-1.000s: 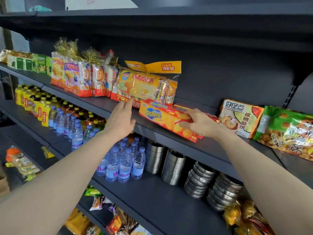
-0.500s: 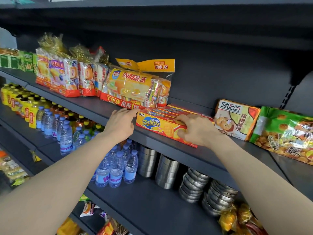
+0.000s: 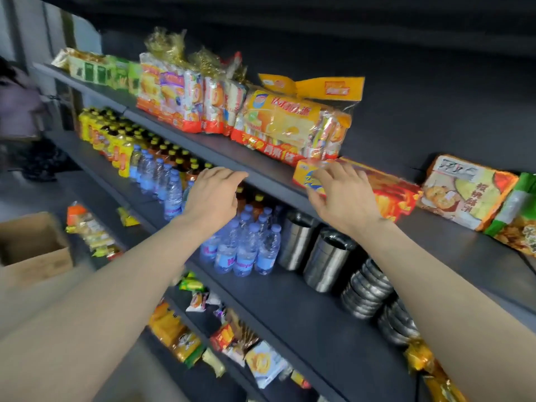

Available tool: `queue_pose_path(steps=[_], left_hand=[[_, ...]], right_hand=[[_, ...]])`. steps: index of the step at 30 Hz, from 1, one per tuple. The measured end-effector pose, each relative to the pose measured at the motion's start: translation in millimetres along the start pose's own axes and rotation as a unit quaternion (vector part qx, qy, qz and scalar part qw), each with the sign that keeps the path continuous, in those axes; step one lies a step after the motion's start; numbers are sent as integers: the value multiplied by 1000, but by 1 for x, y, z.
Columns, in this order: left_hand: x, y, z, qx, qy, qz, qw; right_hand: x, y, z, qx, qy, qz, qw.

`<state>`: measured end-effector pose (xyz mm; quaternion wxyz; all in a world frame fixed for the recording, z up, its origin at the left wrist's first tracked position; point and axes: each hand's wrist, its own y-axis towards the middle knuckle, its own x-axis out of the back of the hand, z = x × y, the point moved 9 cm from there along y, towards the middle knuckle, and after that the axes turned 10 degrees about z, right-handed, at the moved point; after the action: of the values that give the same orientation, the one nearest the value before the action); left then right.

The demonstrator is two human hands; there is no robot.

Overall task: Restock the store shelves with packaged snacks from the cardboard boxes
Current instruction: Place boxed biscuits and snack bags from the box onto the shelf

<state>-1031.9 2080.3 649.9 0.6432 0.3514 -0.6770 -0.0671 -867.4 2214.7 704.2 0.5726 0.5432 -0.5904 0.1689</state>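
An orange cracker box [image 3: 391,190] lies flat on the upper shelf [image 3: 179,134], between a big yellow biscuit bag [image 3: 290,123] and a tan cookie pack [image 3: 464,192]. My right hand [image 3: 345,198] holds the box's left end, fingers over the top and thumb at the front face. My left hand [image 3: 214,192] hovers empty with relaxed fingers just in front of the shelf edge, left of the box. An open cardboard box [image 3: 34,256] sits low at the far left.
Water bottles [image 3: 243,250] and stacked steel cups [image 3: 327,259] fill the shelf below. A green snack bag [image 3: 519,210] lies at the far right. Loose snack packs crowd the lower shelves. A person stands at the far left edge.
The cracker box has gone from tilted to flat on the shelf. My right hand slid to its left end, my left hand drew back from the shelf, and the view swung left.
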Motion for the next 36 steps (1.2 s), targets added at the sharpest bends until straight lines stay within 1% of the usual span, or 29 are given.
queue_pose_path(steps=[3, 6, 9, 13, 15, 18, 22, 27, 31, 36], left_hand=[[-4, -67, 44, 30, 24, -8, 999], [-20, -148, 94, 92, 33, 33, 995], [-44, -237, 144, 161, 21, 80, 984], [-93, -362, 199, 270, 18, 169, 948], [-114, -422, 214, 310, 3, 188, 932], [-152, -506, 225, 365, -21, 225, 903], [-209, -616, 222, 461, -36, 306, 832], [-281, -728, 206, 532, -69, 351, 767], [-337, -791, 201, 554, -89, 364, 743], [-404, -836, 211, 557, -79, 382, 733]], right_hand=[[-19, -11, 71, 49, 40, -36, 997], [-62, -32, 149, 96, 73, -21, 992], [-121, -66, 227, 139, 116, 29, 983], [-209, -129, 320, 181, 148, 112, 966], [-251, -163, 361, 203, 159, 162, 953], [-311, -218, 413, 238, 179, 243, 923], [-384, -294, 464, 250, 202, 334, 886], [-478, -370, 512, 256, 222, 432, 836], [-546, -404, 549, 257, 220, 472, 814], [-628, -425, 600, 273, 203, 503, 794]])
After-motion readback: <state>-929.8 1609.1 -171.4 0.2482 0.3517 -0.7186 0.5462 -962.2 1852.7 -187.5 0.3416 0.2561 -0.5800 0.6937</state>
